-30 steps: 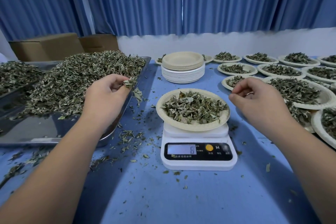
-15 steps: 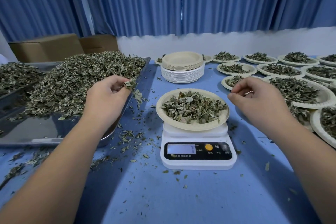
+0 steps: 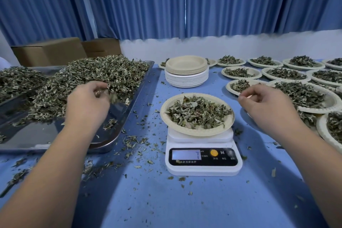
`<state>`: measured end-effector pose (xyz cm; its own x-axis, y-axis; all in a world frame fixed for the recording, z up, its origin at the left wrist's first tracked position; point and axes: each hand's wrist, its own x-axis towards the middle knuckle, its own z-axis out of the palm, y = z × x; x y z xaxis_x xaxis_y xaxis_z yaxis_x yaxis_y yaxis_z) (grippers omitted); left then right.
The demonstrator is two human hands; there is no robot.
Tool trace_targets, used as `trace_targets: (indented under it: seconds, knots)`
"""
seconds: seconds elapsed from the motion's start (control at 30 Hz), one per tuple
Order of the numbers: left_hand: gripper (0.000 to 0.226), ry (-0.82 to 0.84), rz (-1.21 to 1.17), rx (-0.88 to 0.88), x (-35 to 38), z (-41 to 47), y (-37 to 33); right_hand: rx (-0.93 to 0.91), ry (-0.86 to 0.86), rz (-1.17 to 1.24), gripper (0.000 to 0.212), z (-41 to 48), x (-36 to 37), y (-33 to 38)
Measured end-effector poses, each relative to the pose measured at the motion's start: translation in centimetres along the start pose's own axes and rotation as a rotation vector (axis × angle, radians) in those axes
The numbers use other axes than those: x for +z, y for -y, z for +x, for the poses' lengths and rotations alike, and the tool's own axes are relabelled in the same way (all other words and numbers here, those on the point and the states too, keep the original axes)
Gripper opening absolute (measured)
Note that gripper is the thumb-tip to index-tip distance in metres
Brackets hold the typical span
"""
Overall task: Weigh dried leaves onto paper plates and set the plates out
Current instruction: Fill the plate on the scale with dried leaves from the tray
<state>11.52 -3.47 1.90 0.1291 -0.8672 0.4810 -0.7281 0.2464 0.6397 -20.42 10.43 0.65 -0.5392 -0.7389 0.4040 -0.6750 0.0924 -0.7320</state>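
A paper plate [image 3: 197,131] heaped with dried leaves sits on a white digital scale [image 3: 203,155] in the middle of the blue table. To its left, a steel tray [image 3: 103,135] carries a big pile of dried leaves [image 3: 88,77]. My left hand [image 3: 87,103] hovers over the tray with its fingers curled round a small pinch of leaves at the pile's edge. My right hand [image 3: 266,105] hangs just right of the weighed plate, fingers loosely curled, and I see nothing held in them.
A stack of empty paper plates [image 3: 186,74] stands behind the scale. Several filled plates [image 3: 303,96] cover the table's right side. Loose leaf bits [image 3: 137,146] litter the cloth between tray and scale. Cardboard boxes [image 3: 50,52] sit at the back left.
My left hand has moved left, back over the tray and into the leaf pile. My right hand has barely shifted. The scale's reading has changed.
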Motion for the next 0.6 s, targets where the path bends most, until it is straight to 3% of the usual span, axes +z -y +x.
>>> trace_targets:
  seconds: [0.13,0.27,0.4,0.5,0.6]
  knots:
    - [0.028,0.110,0.082,0.131,0.8,-1.0,-1.0,0.017,0.063,-0.005,0.010,0.0,0.1,0.0]
    - [0.019,0.108,-0.073,0.273,1.4,-2.7,-3.3,0.041,0.091,-0.015,0.009,-0.1,0.2,0.1]
    - [0.018,0.230,-0.189,0.233,3.0,-4.5,-4.6,0.097,0.138,0.005,0.011,-0.4,0.6,0.4]
    - [0.033,0.297,-0.073,0.225,4.1,-5.4,-5.1,0.168,0.185,0.084,0.017,-0.6,1.1,0.5]
    - [0.051,0.425,-0.007,0.106,4.6,-5.3,-5.1,0.279,0.236,0.178,0.021,-0.9,1.6,0.6]
